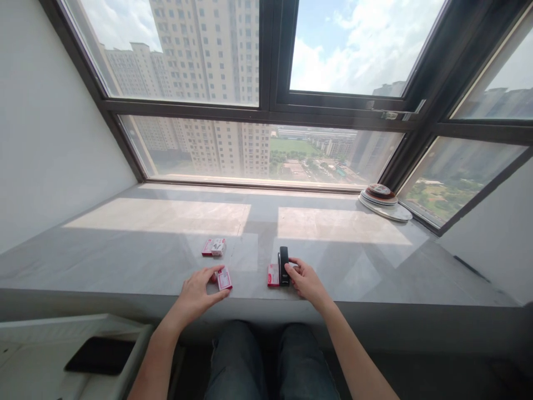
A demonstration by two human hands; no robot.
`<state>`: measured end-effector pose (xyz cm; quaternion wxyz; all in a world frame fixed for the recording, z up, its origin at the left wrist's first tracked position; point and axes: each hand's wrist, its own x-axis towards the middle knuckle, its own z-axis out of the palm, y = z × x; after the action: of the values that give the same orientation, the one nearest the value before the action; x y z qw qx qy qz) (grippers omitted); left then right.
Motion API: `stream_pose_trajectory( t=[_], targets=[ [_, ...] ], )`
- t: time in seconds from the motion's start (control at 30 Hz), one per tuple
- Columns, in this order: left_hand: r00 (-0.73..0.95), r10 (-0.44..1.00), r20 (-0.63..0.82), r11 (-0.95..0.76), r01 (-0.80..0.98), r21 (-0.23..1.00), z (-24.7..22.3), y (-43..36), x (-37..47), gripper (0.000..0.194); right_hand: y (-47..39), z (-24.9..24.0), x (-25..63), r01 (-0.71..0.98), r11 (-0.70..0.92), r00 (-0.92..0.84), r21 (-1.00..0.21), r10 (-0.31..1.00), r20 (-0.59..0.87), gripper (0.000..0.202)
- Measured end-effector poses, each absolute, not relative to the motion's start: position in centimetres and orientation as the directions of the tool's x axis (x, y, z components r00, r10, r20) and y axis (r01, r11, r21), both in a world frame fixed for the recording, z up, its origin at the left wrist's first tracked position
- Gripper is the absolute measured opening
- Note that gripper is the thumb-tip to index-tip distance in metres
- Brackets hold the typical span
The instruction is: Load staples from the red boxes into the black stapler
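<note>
My left hand [196, 291] is at the front of the sill, its thumb at the near edge and its fingers at the far edge of a small red-and-white box [224, 278]. To the right, my right hand [307, 282] has its thumb and fingers closed on a black stapler [283, 265]. The stapler points away from me. Right beside its left side lies another red-and-white box [273, 275], possibly partly covered by it. Beyond my left hand are two more small boxes, a white one [218, 246] overlapping a red one [206, 248].
The grey stone sill [137, 261] runs below a dark-framed window [266, 115]. A stack of plates [385, 204] stands in the far right corner. At lower left, a black flat object [100, 355] lies on a white surface [29, 355] below the sill.
</note>
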<state>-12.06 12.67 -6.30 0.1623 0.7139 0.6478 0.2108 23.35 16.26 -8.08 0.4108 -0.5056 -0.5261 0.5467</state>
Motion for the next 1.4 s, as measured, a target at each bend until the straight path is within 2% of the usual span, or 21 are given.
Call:
stream_pose_trajectory(
  t=[0.17, 0.27, 0.43, 0.57, 0.6, 0.67, 0.73, 0.83, 0.9, 0.97, 1.03, 1.2, 1.33, 1.4],
  targets=[
    [0.171, 0.95, 0.26, -0.303, 0.692, 0.655, -5.4, 14.2, -7.4, 0.056, 16.1, -7.9, 23.4, 0.079, -0.101, -0.158, -0.992, 0.981, -0.113, 0.067],
    [0.334, 0.906, 0.261, -0.413, 0.555, 0.722, -4.9, 15.5, -3.1, 0.061, 16.2, -8.1, 23.4, 0.085, -0.099, -0.167, -0.991, 0.98, -0.112, 0.066],
    [0.46, 0.863, 0.207, -0.465, 0.568, 0.679, -5.4, 17.1, 1.2, 0.072, 16.6, -8.7, 23.3, 0.094, -0.059, -0.199, -0.994, 0.977, -0.077, 0.062],
    [0.497, 0.831, 0.249, -0.521, 0.539, 0.662, -5.0, 16.8, 1.2, 0.077, 16.5, -8.5, 23.3, 0.084, -0.04, -0.203, -0.996, 0.977, -0.057, 0.06],
    [0.492, 0.827, 0.271, -0.532, 0.53, 0.661, -4.5, 16.7, 0.7, 0.074, 16.4, -8.4, 23.3, 0.082, -0.043, -0.201, -0.996, 0.978, -0.059, 0.06],
    [0.386, 0.854, 0.35, -0.519, 0.567, 0.64, -3.4, 16.8, -1.2, 0.053, 16.3, -8.4, 23.4, 0.078, -0.055, -0.196, -0.995, 0.978, -0.069, 0.061],
    [0.145, 0.873, 0.466, -0.434, 0.664, 0.608, -2.5, 17.5, -4.3, 0.038, 16.3, -8.4, 23.4, 0.074, -0.07, -0.19, -0.995, 0.978, -0.083, 0.063],
    [-0.111, 0.858, 0.501, -0.259, 0.75, 0.609, -3.1, 19.3, -10.3, 0.045, 16.4, -8.6, 23.4, 0.069, -0.083, -0.185, -0.994, 0.978, -0.095, 0.065],
    [-0.194, 0.893, 0.407, -0.038, 0.867, 0.497, -4.8, 20.0, -13.9, 0.04, 16.4, -8.6, 23.4, 0.068, -0.091, -0.184, -0.994, 0.978, -0.102, 0.064],
    [-0.149, 0.936, 0.319, 0.013, 0.92, 0.392, -6.9, 19.9, -16.4, 0.042, 16.3, -8.5, 23.4, 0.073, -0.103, -0.18, -0.992, 0.977, -0.114, 0.065],
    [-0.088, 0.95, 0.301, -0.028, 0.932, 0.36, -8.7, 19.1, -17.9, 0.044, 16.3, -8.3, 23.4, 0.088, -0.116, -0.17, -0.989, 0.977, -0.13, 0.066],
    [0.086, 0.957, 0.276, -0.213, 0.856, 0.472, -8.9, 16.1, -18.1, 0.038, 16.1, -8.1, 23.4, 0.091, -0.112, -0.176, -0.99, 0.976, -0.127, 0.065],
    [0.099, 0.971, 0.218, -0.201, 0.833, 0.515, -7.0, 14.6, -15.3, 0.061, 16.1, -8.1, 23.4, 0.068, -0.109, -0.188, -0.992, 0.975, -0.12, 0.065],
    [0.162, 0.959, 0.233, -0.266, 0.797, 0.542, -6.0, 14.3, -12.5, 0.059, 16.1, -8.2, 23.3, 0.061, -0.113, -0.183, -0.992, 0.975, -0.123, 0.065]
  ],
)
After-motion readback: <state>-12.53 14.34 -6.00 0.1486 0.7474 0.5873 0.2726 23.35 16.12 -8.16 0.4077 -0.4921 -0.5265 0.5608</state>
